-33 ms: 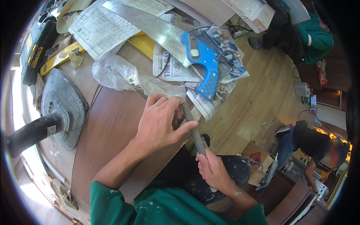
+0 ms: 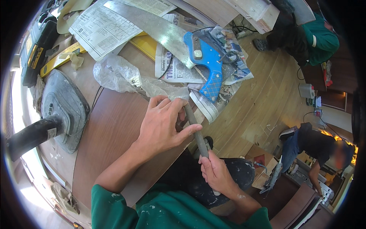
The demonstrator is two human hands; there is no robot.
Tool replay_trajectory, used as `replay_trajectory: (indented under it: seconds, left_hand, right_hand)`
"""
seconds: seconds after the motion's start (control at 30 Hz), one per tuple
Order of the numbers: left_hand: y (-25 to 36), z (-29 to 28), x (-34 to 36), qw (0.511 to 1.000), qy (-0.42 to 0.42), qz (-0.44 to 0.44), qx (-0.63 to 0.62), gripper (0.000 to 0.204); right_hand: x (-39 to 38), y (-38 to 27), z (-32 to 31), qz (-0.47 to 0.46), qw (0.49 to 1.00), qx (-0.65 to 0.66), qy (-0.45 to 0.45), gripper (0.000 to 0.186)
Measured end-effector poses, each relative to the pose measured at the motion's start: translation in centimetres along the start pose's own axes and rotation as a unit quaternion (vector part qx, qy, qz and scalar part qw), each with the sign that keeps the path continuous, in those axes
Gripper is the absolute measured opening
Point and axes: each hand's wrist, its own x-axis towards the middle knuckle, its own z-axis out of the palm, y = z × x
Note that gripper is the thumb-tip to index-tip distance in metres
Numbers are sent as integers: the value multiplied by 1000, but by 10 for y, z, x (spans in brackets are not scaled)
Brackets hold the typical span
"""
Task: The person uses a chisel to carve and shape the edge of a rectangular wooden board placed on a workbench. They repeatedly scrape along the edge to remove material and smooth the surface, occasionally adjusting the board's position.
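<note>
Nearest, the bare right hand (image 2: 215,173) wraps closed around the lower end of a long, narrow, dark-grey bar (image 2: 198,139), perhaps a file. The bar slants from there toward 11 o'clock, where the bare left hand (image 2: 162,124) pinches its far end, fingers curled over the tip and thumb laid across the upper face. It lies beside the right-hand edge of a brown wood-grain board (image 2: 110,126); whether they touch is hidden.

For good control, I'd let the right hand steer and the left steady the tip, with even pressure, level wrists and the left fingertips clear of the board's edge.

Beyond the left hand, at 11 o'clock, lies a crumpled clear plastic bag (image 2: 116,74), best kept out from under the bar. At 9 o'clock sits a dusty grey wedge-shaped pad with a black tube (image 2: 65,105). At 1 o'clock, a handsaw with a bright-blue handle (image 2: 215,72) rests on printed newspaper (image 2: 103,28); its teeth call for care when reaching forward. Farther off, a co-worker in a dark shirt (image 2: 312,141) bends at 4 o'clock.
</note>
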Motion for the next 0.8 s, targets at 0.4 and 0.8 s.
replay_trajectory:
  seconds: [0.4, 0.8]
  left_hand:
    - [-2, 2, -2, 1000, 1, 2, 17, 62]
    - [-3, 7, 0, 998, 55, 5, 25, 54]
  right_hand:
    - [3, 0, 13, 3, 998, -50, 34, 18]
    - [15, -2, 10, 9, 1000, -3, 17, 25]
